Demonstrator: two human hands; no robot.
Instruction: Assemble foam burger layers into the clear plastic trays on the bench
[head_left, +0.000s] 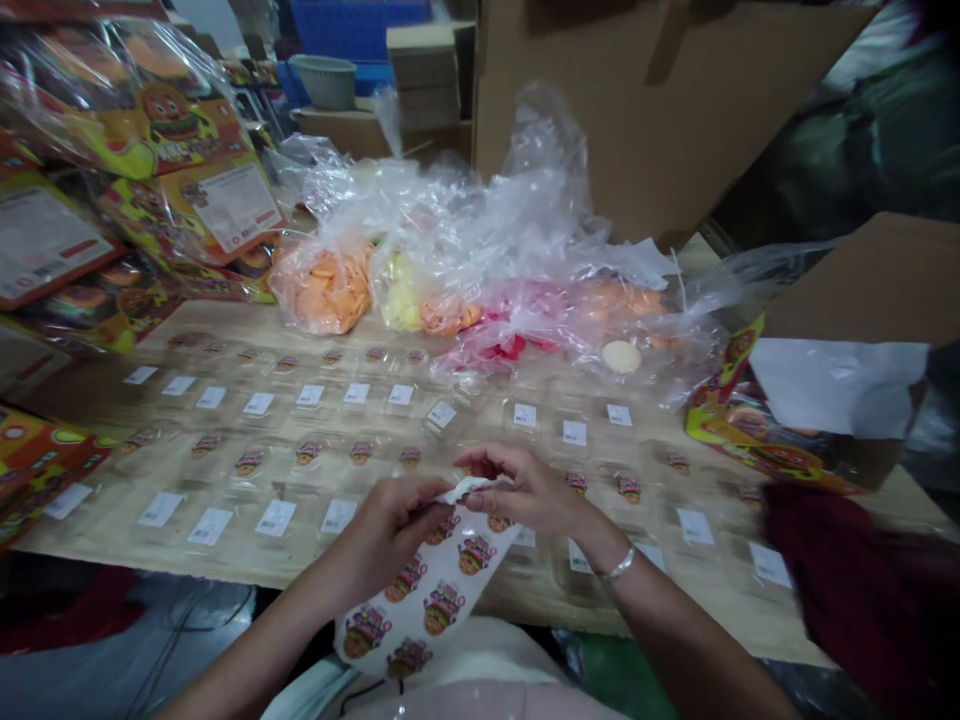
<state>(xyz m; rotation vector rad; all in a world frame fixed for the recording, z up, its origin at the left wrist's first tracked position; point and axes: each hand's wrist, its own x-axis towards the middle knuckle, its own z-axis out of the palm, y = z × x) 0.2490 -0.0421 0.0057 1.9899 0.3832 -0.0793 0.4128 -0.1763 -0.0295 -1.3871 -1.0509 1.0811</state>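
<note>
Both my hands grip the top edge of a white sticker sheet (390,600) printed with burger cartoon logos, which hangs down toward my lap. My left hand (390,520) pinches the sheet's left corner. Close beside it, my right hand (532,490) has its thumb and fingers closed on the folded edge; whether a single sticker is between them is hidden. Beyond my hands, clear plastic boxes lie opened in rows on the wooden table (247,555). Burger stickers (308,453) and white barcode labels (276,517) are stuck on them.
Clear bags of orange pieces (322,290), yellow and pink pieces stand at the back. Printed burger boxes (232,205) are stacked at left. An open carton (862,290) and a display box (735,420) are at right. A dark red sleeve (840,590) reaches in at lower right.
</note>
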